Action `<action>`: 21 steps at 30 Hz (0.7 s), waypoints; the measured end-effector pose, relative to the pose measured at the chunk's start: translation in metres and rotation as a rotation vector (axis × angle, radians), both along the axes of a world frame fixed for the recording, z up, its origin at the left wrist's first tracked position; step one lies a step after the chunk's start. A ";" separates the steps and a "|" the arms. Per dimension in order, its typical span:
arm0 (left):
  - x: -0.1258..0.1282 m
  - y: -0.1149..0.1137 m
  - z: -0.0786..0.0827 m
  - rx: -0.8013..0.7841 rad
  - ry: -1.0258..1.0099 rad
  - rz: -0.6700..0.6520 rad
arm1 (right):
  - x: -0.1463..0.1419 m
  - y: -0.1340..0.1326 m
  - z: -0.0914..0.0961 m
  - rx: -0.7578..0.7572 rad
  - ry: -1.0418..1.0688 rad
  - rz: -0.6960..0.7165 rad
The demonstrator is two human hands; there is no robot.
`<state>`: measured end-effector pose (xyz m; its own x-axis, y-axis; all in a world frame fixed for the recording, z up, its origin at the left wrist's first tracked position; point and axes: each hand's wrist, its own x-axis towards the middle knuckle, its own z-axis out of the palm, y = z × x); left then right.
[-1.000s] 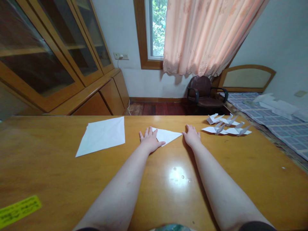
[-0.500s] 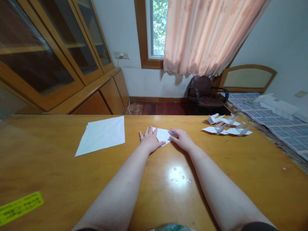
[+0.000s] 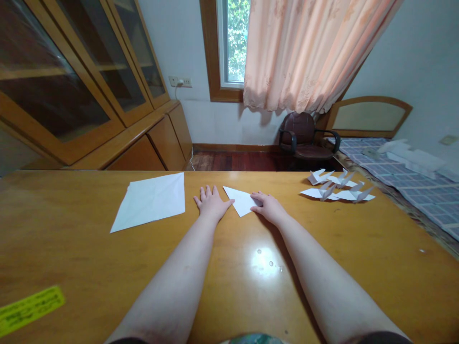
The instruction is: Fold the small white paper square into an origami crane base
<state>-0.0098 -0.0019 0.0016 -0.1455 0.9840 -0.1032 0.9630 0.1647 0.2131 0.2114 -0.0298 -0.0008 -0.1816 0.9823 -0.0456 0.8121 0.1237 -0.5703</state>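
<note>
A small folded piece of white paper (image 3: 242, 202) lies on the wooden table in front of me, one pointed corner toward the far left. My right hand (image 3: 269, 207) has its curled fingers and thumb on the paper's right end and covers that end. On the other side, my left hand (image 3: 212, 205) is open, its fingers spread on the tabletop. Its thumb tip reaches the paper's left edge; whether it presses on it I cannot tell.
A larger white sheet (image 3: 152, 200) lies to the left on the table (image 3: 229, 286). Several folded paper cranes (image 3: 335, 186) stand at the far right near the edge. A yellow label (image 3: 30, 308) is at the near left. Beyond the table is a chair (image 3: 304, 136).
My left hand has slid left off the folded paper, uncovering its left corner. My right hand stays at the paper's right end, hardly moved.
</note>
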 end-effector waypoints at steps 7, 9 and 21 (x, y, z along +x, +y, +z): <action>-0.007 0.004 0.002 0.064 -0.030 -0.051 | -0.002 -0.002 0.007 0.034 -0.012 0.014; -0.008 0.005 0.002 0.080 -0.034 -0.175 | -0.001 -0.003 0.008 0.049 -0.023 0.029; 0.002 -0.004 0.004 0.054 -0.056 -0.324 | -0.013 -0.014 0.008 0.033 -0.075 0.322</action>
